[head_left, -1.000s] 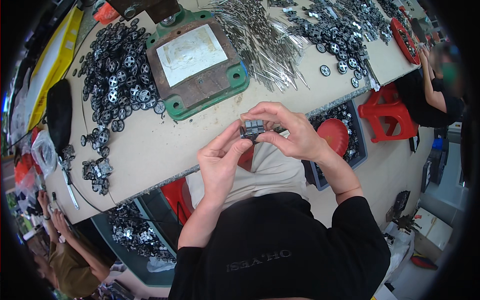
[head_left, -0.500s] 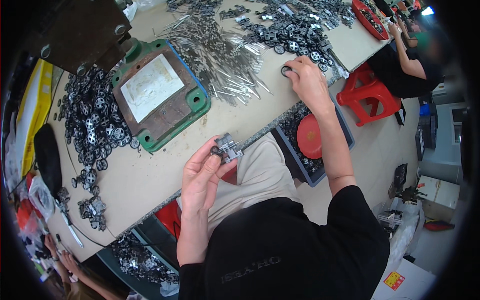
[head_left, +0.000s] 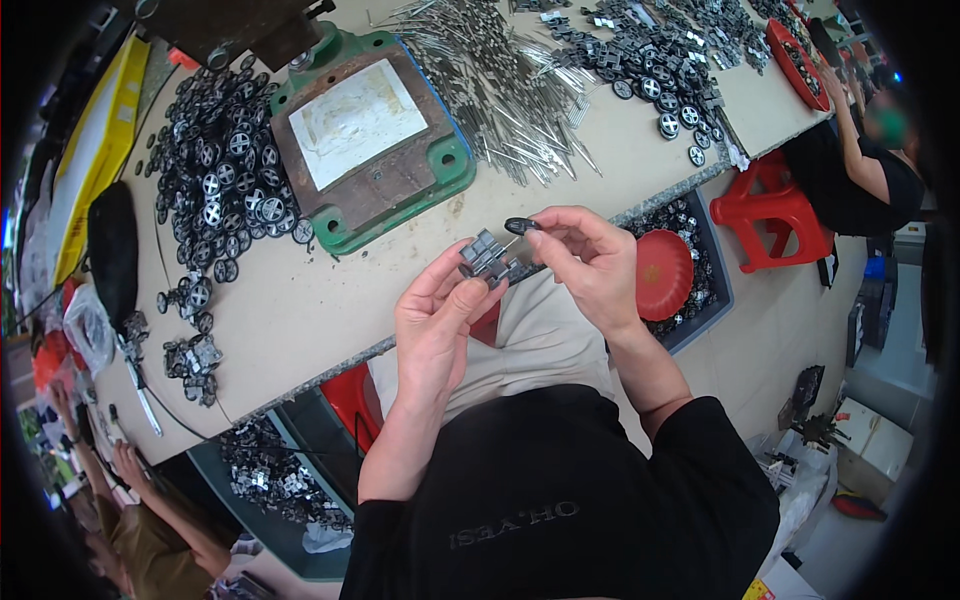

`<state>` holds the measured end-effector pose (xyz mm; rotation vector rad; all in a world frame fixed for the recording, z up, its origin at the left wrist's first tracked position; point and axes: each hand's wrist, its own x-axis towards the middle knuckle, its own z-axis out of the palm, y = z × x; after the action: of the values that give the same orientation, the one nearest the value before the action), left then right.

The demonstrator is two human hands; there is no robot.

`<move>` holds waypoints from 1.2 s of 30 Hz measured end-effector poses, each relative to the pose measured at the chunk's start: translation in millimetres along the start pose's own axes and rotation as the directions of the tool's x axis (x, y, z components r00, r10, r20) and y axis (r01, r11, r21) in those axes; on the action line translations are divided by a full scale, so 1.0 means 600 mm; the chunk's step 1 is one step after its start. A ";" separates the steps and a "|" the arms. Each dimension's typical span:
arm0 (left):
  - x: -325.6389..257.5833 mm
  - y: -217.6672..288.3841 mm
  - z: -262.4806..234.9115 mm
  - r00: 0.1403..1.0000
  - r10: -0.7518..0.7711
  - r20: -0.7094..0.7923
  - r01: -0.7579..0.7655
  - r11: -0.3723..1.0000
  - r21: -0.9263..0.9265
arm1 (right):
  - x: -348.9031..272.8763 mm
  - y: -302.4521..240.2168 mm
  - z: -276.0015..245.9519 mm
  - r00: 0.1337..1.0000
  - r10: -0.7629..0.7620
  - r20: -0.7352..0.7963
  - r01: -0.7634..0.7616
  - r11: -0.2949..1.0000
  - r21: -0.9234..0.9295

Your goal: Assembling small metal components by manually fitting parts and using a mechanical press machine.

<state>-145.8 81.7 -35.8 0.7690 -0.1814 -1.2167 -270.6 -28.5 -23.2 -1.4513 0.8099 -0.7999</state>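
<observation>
Between the thumb and fingers of my left hand (head_left: 440,320) is a small grey plastic toy chassis (head_left: 487,255), tilted above the table's front edge. A dark round piece, apparently a wheel, shows partly under these fingers. My right hand (head_left: 595,265) pinches a black toy wheel (head_left: 519,226), seen nearly edge-on just to the right of the chassis. A thin metal axle (head_left: 512,246) runs between the chassis and the wheel; I cannot tell if the wheel is seated on it.
A green-framed press (head_left: 445,160) stands behind my hands. Heaps of wheels (head_left: 225,180), metal axles (head_left: 500,95) and grey chassis (head_left: 640,45) cover the table. Below the edge is a grey bin with a red dish (head_left: 664,275). People work left and right, near a red stool (head_left: 770,220).
My right hand has come from beside the far-right wheel heap to the chassis, bringing a wheel. My left hand has turned the chassis slightly. The whole view has shifted.
</observation>
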 end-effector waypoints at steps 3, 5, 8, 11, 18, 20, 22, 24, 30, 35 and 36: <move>-0.002 -0.001 0.002 0.999 0.036 -0.014 -0.035 0.999 0.015 | -0.007 -0.001 0.010 1.000 -0.024 -0.001 0.024 1.000 -0.002; -0.003 -0.002 0.005 0.997 0.059 -0.049 -0.057 0.998 0.036 | -0.011 0.000 0.013 0.999 -0.037 0.014 0.037 0.999 -0.017; -0.005 -0.004 0.004 0.993 0.100 -0.066 -0.093 0.991 0.095 | -0.015 0.004 0.019 0.998 -0.054 -0.030 0.054 0.998 0.012; -0.006 -0.006 0.003 0.991 0.109 -0.079 -0.100 0.989 0.105 | -0.015 0.003 0.025 0.994 0.025 -0.106 -0.013 0.994 0.110; -0.004 -0.008 0.006 0.988 0.123 -0.090 -0.112 0.986 0.121 | -0.016 0.007 0.030 0.989 -0.070 -0.131 0.072 0.997 0.013; -0.002 -0.012 -0.001 0.989 0.143 -0.036 -0.136 0.978 0.156 | -0.014 0.009 0.031 0.988 -0.059 -0.143 0.060 0.998 0.002; -0.003 -0.011 -0.002 0.989 0.140 -0.051 -0.130 0.977 0.167 | -0.014 0.010 0.034 0.984 -0.111 -0.136 0.106 0.993 -0.040; -0.003 -0.011 -0.002 0.988 0.138 -0.065 -0.124 0.976 0.179 | -0.012 0.008 0.033 0.984 -0.092 -0.151 0.088 0.995 -0.036; -0.005 -0.010 0.003 0.987 0.150 -0.049 -0.142 0.980 0.139 | -0.015 0.009 0.033 0.989 -0.073 -0.132 0.070 0.997 -0.027; -0.012 -0.011 0.007 0.962 0.260 -0.082 -0.207 0.893 0.400 | -0.020 0.018 0.039 0.978 -0.160 -0.136 0.148 0.985 -0.092; -0.013 -0.011 0.006 0.962 0.260 -0.082 -0.207 0.893 0.400 | -0.019 0.019 0.038 0.960 -0.249 -0.126 0.227 0.960 -0.166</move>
<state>-155.6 86.2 -35.1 1.1374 -0.4029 -0.9033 -257.2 -7.0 -35.5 -1.6604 0.8286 -1.0564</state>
